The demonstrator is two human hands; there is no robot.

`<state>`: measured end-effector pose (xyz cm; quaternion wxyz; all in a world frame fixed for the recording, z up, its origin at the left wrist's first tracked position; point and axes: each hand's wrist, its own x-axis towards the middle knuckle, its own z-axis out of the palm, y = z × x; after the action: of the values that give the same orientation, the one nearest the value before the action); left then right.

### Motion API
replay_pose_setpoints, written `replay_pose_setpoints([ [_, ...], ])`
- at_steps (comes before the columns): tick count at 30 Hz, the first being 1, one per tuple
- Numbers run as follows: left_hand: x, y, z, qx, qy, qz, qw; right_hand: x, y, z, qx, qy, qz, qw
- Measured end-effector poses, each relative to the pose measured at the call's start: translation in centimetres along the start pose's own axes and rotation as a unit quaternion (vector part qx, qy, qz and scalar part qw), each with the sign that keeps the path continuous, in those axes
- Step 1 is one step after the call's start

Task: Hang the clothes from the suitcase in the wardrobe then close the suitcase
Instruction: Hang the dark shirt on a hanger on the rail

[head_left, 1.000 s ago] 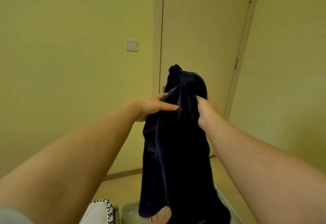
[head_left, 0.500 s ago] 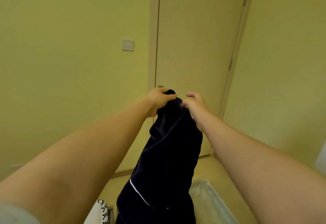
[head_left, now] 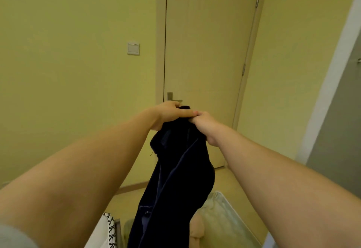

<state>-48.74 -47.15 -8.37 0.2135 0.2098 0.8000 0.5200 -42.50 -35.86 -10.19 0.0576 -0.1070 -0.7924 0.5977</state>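
While the open suitcase [head_left: 228, 210] lies low at the bottom edge, a dark navy garment [head_left: 175, 179] hangs above it from both outstretched hands. The left hand [head_left: 172, 113] and right hand [head_left: 205, 125], touching each other, curl tightly round its bunched top. Beyond stands a closed door [head_left: 205, 42], a light switch [head_left: 133, 48] to its left.

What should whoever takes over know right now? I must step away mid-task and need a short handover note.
The left hand: fingers grip the top of the dark navy garment.
The right hand grips the same top edge, beside the left.
The garment hangs above the open suitcase; a beige piece lies inside it. No wardrobe clearly in view.
Done: one garment out, not yet hung.
Left: hang it, hang the beige piece, close the suitcase.
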Motion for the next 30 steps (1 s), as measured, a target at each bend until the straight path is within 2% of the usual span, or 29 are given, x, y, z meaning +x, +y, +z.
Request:
replay_pose_setpoints([
  [3, -2.3, 0.7, 0.5, 0.108, -0.083, -0.074, 0.988, -0.9, 0.6, -0.8, 0.024, 0.04, 0.036, 0.998],
  [4, -3.1, 0.9, 1.0, 0.156, -0.089, -0.093, 0.979, -1.4, 0.8, -1.2, 0.014, 0.043, 0.045, 0.998],
  [6, -4.4, 1.0, 2.3, 0.225, -0.053, -0.102, 0.967, -2.8, 1.3, -2.1, 0.001, 0.03, 0.052, 0.998],
  [11, -7.5, 0.9, 7.1, 0.177, -0.003, -0.131, 0.976, -7.9, 2.7, -4.6, -0.022, -0.028, 0.088, 0.995],
  [14, -9.7, 1.0, 10.2, 0.191, -0.031, -0.164, 0.967, -11.9, 3.6, -7.7, -0.026, -0.117, 0.163, 0.979],
  [16, -11.3, 1.9, 13.2, 0.196, -0.077, -0.171, 0.963, -14.6, 4.6, -10.5, -0.04, -0.138, 0.179, 0.973],
  [17, -11.5, 2.4, 14.0, 0.188, -0.093, -0.158, 0.965, -15.1, 4.8, -11.2, -0.056, -0.132, 0.166, 0.976],
  [20, -12.9, 4.9, 19.0, 0.155, -0.123, -0.07, 0.978, -17.9, 5.5, -14.2, -0.073, -0.046, 0.074, 0.994],
  [22, -13.4, 6.2, 21.4, 0.148, -0.139, -0.023, 0.979, -19.7, 5.5, -15.8, -0.058, -0.044, 0.046, 0.996],
  [26, -14.0, 8.2, 25.6, 0.176, -0.185, 0.028, 0.966, -23.6, 6.2, -19.6, -0.135, -0.088, 0.114, 0.98],
  [28, -14.0, 9.2, 27.9, 0.196, -0.193, 0.057, 0.96, -25.2, 6.8, -21.3, -0.187, -0.037, 0.143, 0.971],
  [30, -13.7, 10.0, 29.8, 0.21, -0.184, 0.082, 0.957, -26.6, 7.4, -23.2, -0.174, 0.026, 0.159, 0.971],
])
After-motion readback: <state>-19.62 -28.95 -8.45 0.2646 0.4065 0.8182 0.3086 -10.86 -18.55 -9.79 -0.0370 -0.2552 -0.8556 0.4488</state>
